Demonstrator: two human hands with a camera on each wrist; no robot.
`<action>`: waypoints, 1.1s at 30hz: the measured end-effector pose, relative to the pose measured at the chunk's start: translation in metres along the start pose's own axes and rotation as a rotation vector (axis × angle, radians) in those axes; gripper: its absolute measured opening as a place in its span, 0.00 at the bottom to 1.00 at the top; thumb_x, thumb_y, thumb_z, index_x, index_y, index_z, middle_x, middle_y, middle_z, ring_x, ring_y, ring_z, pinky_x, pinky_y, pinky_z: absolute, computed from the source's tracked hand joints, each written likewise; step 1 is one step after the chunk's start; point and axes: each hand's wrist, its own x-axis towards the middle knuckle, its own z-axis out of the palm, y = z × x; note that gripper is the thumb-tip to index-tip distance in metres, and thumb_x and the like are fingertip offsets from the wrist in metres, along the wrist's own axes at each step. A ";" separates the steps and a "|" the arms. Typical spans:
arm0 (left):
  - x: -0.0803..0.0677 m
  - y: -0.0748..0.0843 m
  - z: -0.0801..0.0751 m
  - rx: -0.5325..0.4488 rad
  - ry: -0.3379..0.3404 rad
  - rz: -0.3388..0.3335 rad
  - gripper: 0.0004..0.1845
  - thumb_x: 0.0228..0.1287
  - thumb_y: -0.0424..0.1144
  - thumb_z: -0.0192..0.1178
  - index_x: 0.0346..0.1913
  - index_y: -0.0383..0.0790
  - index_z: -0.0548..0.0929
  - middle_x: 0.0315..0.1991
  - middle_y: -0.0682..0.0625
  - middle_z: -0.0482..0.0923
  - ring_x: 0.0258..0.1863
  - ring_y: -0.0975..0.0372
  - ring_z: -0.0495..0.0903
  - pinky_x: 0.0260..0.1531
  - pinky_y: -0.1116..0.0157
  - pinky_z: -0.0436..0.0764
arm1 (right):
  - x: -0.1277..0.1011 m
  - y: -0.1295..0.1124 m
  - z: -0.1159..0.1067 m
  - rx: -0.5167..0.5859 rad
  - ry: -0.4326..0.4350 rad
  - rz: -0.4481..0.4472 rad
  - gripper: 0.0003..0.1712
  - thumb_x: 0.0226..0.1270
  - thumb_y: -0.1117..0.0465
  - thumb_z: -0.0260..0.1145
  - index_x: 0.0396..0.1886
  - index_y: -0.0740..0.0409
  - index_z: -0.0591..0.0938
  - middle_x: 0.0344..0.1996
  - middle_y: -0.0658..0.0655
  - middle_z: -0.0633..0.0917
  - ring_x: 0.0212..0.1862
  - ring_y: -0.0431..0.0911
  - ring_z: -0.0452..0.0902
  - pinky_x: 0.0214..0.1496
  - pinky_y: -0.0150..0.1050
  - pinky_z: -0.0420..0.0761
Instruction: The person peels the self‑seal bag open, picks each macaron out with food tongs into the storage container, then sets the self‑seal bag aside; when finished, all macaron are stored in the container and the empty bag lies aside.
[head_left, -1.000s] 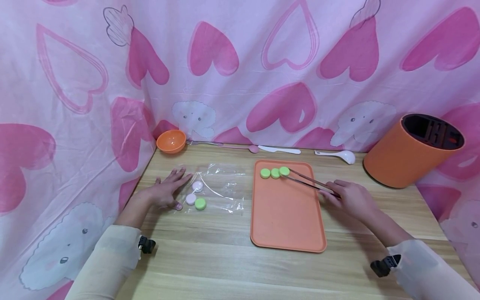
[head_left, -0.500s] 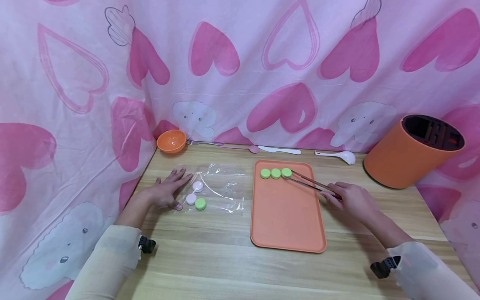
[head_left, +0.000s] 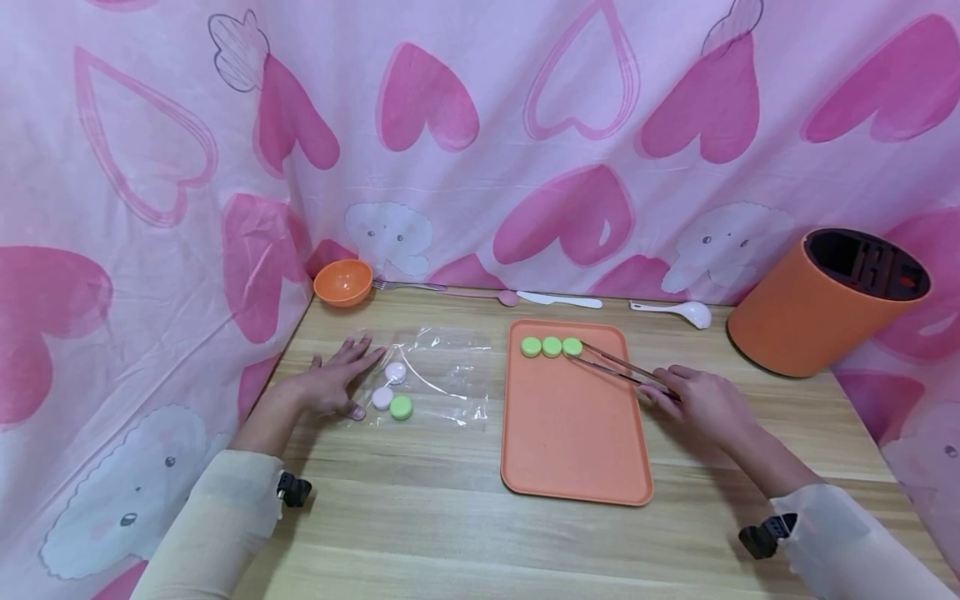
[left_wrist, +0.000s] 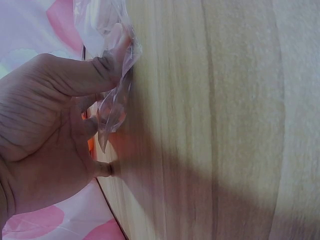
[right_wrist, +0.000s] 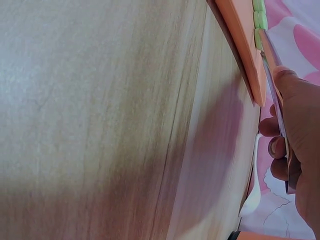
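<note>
My right hand (head_left: pixel 708 406) grips metal tongs (head_left: pixel 618 367), whose tips sit at the rightmost of three round green macarons (head_left: pixel 572 347). These macarons form a row along the far edge of an orange tray (head_left: pixel 573 425). In the right wrist view, fingers and thumb wrap the tongs (right_wrist: pixel 276 90). On the left, my left hand (head_left: pixel 335 383) rests with spread fingers on the edge of a clear plastic bag (head_left: pixel 450 367). Two pale lilac macarons (head_left: pixel 395 372) and a green macaron (head_left: pixel 401 407) lie at the bag beside that hand.
Along the back lie an orange bowl (head_left: pixel 343 282), a fork (head_left: pixel 408 286), a pink spoon (head_left: pixel 506 297), a white knife (head_left: pixel 558 300) and a white ladle (head_left: pixel 693 314). An orange knife block (head_left: pixel 813 312) stands at the back right. Patterned cloth hangs behind and to the left.
The rightmost green macaron, at the tongs' tips, has shifted slightly right and down into line with the other two. My left hand has stayed in place on the bag.
</note>
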 end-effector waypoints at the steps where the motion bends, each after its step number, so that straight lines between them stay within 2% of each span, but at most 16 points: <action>1: 0.000 0.000 0.000 0.001 0.001 0.000 0.65 0.58 0.45 0.81 0.92 0.49 0.49 0.93 0.38 0.29 0.90 0.33 0.26 0.76 0.17 0.28 | 0.000 0.000 0.000 -0.002 -0.004 0.003 0.17 0.70 0.48 0.80 0.49 0.55 0.93 0.32 0.53 0.89 0.26 0.45 0.82 0.32 0.51 0.90; 8: -0.001 -0.002 0.001 0.015 0.000 0.001 0.65 0.58 0.46 0.81 0.92 0.50 0.49 0.93 0.38 0.28 0.90 0.33 0.26 0.76 0.16 0.29 | 0.000 -0.001 -0.003 0.024 -0.021 0.028 0.18 0.70 0.48 0.80 0.50 0.55 0.93 0.32 0.52 0.88 0.27 0.44 0.80 0.31 0.50 0.88; 15: 0.000 0.001 0.000 0.006 -0.005 -0.003 0.65 0.58 0.46 0.81 0.92 0.49 0.49 0.93 0.38 0.29 0.90 0.33 0.26 0.76 0.17 0.29 | 0.003 -0.002 -0.006 0.021 0.035 -0.007 0.17 0.67 0.50 0.83 0.48 0.54 0.92 0.27 0.48 0.84 0.25 0.41 0.75 0.28 0.41 0.80; 23: 0.000 -0.002 0.000 0.007 -0.004 -0.005 0.65 0.59 0.45 0.81 0.92 0.50 0.48 0.93 0.38 0.28 0.90 0.33 0.25 0.77 0.17 0.28 | 0.020 -0.020 -0.008 0.008 0.090 -0.097 0.22 0.62 0.52 0.85 0.51 0.58 0.92 0.31 0.53 0.87 0.27 0.43 0.81 0.32 0.52 0.91; 27: 0.000 -0.003 0.000 0.004 -0.005 -0.004 0.65 0.60 0.45 0.81 0.92 0.50 0.48 0.93 0.39 0.27 0.90 0.34 0.25 0.77 0.17 0.28 | 0.031 -0.035 -0.005 0.030 0.060 -0.097 0.21 0.65 0.50 0.84 0.51 0.57 0.92 0.34 0.54 0.90 0.28 0.44 0.83 0.35 0.49 0.92; 30: 0.000 -0.003 0.000 0.008 -0.003 -0.003 0.65 0.59 0.45 0.81 0.92 0.50 0.48 0.93 0.39 0.27 0.90 0.34 0.25 0.77 0.17 0.28 | 0.038 -0.046 -0.003 0.038 0.035 -0.105 0.20 0.68 0.49 0.83 0.51 0.57 0.92 0.33 0.53 0.88 0.28 0.43 0.80 0.34 0.45 0.91; 33: -0.001 -0.003 -0.001 0.007 -0.001 -0.002 0.65 0.59 0.46 0.81 0.92 0.50 0.49 0.93 0.39 0.28 0.90 0.33 0.26 0.76 0.17 0.29 | 0.047 -0.056 -0.001 0.034 0.045 -0.137 0.19 0.68 0.49 0.83 0.50 0.57 0.92 0.31 0.52 0.87 0.27 0.42 0.79 0.33 0.44 0.90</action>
